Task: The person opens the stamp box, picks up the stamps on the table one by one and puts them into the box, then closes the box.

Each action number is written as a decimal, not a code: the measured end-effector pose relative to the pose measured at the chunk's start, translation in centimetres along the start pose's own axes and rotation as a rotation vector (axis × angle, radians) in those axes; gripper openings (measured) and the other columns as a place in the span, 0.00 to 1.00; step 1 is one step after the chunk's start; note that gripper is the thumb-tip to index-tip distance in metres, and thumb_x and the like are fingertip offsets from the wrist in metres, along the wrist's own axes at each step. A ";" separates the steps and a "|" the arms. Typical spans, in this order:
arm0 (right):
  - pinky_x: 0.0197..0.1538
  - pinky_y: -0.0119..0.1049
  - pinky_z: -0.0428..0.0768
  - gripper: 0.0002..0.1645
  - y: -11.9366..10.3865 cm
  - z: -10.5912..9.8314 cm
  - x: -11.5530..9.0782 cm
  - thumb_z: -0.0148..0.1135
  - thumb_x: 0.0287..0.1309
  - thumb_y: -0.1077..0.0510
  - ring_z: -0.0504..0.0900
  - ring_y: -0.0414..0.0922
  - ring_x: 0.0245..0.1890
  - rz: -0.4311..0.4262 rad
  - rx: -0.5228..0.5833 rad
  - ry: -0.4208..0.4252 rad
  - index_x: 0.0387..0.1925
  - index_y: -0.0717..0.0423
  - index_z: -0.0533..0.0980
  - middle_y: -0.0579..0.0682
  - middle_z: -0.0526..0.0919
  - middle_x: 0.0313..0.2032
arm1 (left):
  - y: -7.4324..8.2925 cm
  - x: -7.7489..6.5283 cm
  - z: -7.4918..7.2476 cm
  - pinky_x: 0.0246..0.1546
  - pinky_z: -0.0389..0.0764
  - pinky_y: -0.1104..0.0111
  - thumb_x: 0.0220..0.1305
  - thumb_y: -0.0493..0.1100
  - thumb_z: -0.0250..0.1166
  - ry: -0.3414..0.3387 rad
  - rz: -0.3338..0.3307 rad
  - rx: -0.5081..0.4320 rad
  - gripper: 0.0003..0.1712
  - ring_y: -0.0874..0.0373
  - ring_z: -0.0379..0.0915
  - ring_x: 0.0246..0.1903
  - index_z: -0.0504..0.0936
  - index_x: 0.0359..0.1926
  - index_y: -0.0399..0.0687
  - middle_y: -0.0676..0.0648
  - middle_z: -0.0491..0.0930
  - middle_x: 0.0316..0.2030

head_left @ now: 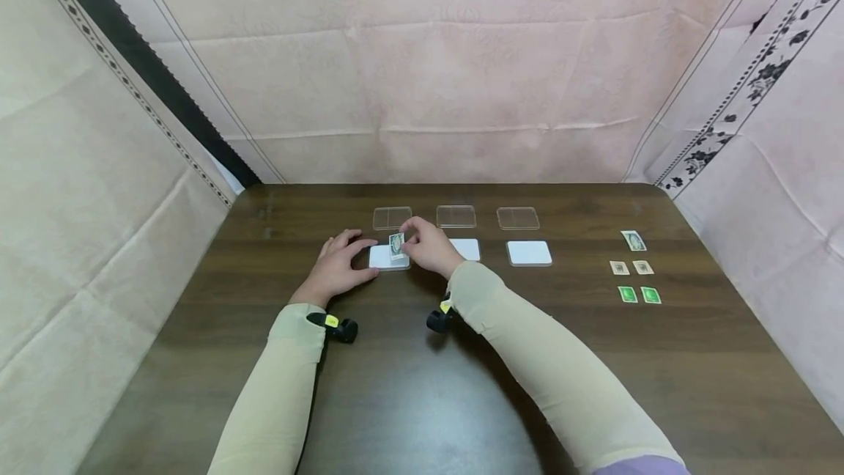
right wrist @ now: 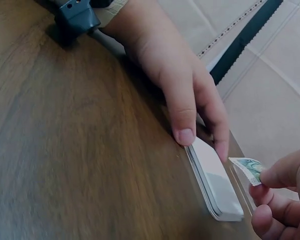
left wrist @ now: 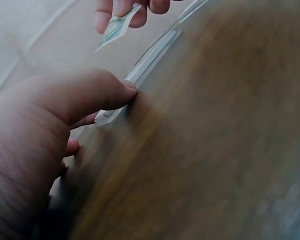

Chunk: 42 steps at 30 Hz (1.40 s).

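My right hand [head_left: 431, 246] pinches a small green-and-white stamp [right wrist: 248, 169] between thumb and fingertips. The stamp is held above a shallow clear plastic case [head_left: 389, 258] with a flat white top, and overlaps it in the head view. At that case's left end, my left hand [head_left: 338, 264] steadies it, with the thumb [left wrist: 121, 90] on the near edge and the fingers at the far side. A second white-topped case [head_left: 467, 249] is partly hidden behind my right hand. Farther right lies a third white-topped case [head_left: 529, 253].
Behind the cases lie clear lids, a left one [head_left: 392, 218], a middle one [head_left: 456, 216] and a right one [head_left: 518, 218]. Toward the table's right edge are a larger stamp [head_left: 634, 240], two small pale stamps [head_left: 619, 268] and two green stamps [head_left: 650, 295]. Cloth hangs around the brown table [head_left: 382, 387].
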State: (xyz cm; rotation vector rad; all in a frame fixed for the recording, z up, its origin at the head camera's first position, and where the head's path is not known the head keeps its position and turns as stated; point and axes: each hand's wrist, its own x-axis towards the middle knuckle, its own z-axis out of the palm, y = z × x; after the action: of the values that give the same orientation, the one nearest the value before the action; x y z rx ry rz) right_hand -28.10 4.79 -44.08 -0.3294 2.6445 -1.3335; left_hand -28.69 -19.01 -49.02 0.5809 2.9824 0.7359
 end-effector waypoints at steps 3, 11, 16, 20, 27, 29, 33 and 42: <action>0.36 0.38 0.79 0.18 -0.2 0.6 0.3 0.62 0.68 0.57 0.81 0.46 0.34 0.017 -0.011 -0.006 0.57 0.51 0.74 0.50 0.82 0.37 | 0.0 0.0 -0.1 0.74 0.40 0.44 0.63 0.62 0.67 -0.011 0.004 0.001 0.35 0.45 0.50 0.74 0.74 0.69 0.60 0.42 0.58 0.74; 0.36 0.37 0.78 0.18 -0.6 1.7 0.9 0.62 0.66 0.55 0.80 0.45 0.32 0.042 -0.067 0.005 0.56 0.51 0.75 0.49 0.82 0.36 | 0.0 0.1 -0.3 0.74 0.40 0.44 0.63 0.61 0.66 -0.019 0.009 0.000 0.35 0.45 0.50 0.74 0.73 0.69 0.60 0.42 0.58 0.74; 0.35 0.37 0.77 0.16 -0.9 2.3 1.0 0.63 0.65 0.55 0.80 0.45 0.31 0.028 -0.118 0.015 0.54 0.51 0.75 0.48 0.83 0.35 | 0.2 0.0 -0.5 0.74 0.40 0.44 0.63 0.59 0.66 -0.031 0.010 -0.006 0.35 0.43 0.46 0.76 0.73 0.70 0.58 0.42 0.57 0.75; 0.33 0.37 0.76 0.16 -1.1 2.8 1.0 0.63 0.65 0.53 0.80 0.44 0.29 0.031 -0.196 0.024 0.53 0.48 0.75 0.47 0.83 0.35 | 0.3 0.0 -0.5 0.75 0.40 0.44 0.63 0.59 0.67 -0.040 0.005 -0.007 0.35 0.43 0.45 0.76 0.73 0.70 0.58 0.42 0.57 0.75; 0.31 0.37 0.75 0.16 -2.0 3.5 1.1 0.65 0.64 0.51 0.80 0.44 0.28 0.043 -0.287 0.037 0.52 0.46 0.76 0.45 0.84 0.35 | 0.3 0.0 -0.5 0.75 0.40 0.45 0.63 0.60 0.66 -0.038 0.008 0.003 0.36 0.44 0.47 0.75 0.73 0.70 0.57 0.42 0.58 0.74; 0.30 0.37 0.75 0.15 -2.2 3.7 1.1 0.66 0.64 0.51 0.80 0.43 0.27 0.046 -0.297 0.035 0.51 0.46 0.76 0.44 0.84 0.33 | 0.3 -0.1 -0.5 0.75 0.39 0.45 0.63 0.60 0.66 -0.039 0.009 0.001 0.35 0.44 0.47 0.76 0.73 0.70 0.57 0.42 0.58 0.74; 0.28 0.37 0.75 0.15 -2.5 3.9 1.1 0.66 0.64 0.51 0.79 0.43 0.25 0.054 -0.310 0.031 0.50 0.46 0.77 0.44 0.83 0.32 | 0.3 -0.1 -0.5 0.75 0.39 0.45 0.63 0.60 0.65 -0.043 0.009 -0.001 0.35 0.44 0.47 0.76 0.73 0.69 0.58 0.42 0.58 0.74; 0.28 0.37 0.76 0.16 -2.7 3.9 1.7 0.66 0.63 0.50 0.80 0.44 0.26 0.076 -0.350 0.008 0.51 0.49 0.79 0.45 0.83 0.33 | 0.2 0.0 -0.4 0.75 0.39 0.45 0.63 0.60 0.65 -0.037 0.020 -0.005 0.34 0.44 0.48 0.75 0.74 0.69 0.58 0.42 0.58 0.74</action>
State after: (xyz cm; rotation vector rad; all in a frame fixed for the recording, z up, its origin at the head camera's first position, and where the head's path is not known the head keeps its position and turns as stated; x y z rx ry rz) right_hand -28.43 -0.21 -44.28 -0.2622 2.8594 -0.8475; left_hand -28.66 -19.04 -48.58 0.6174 2.9441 0.7257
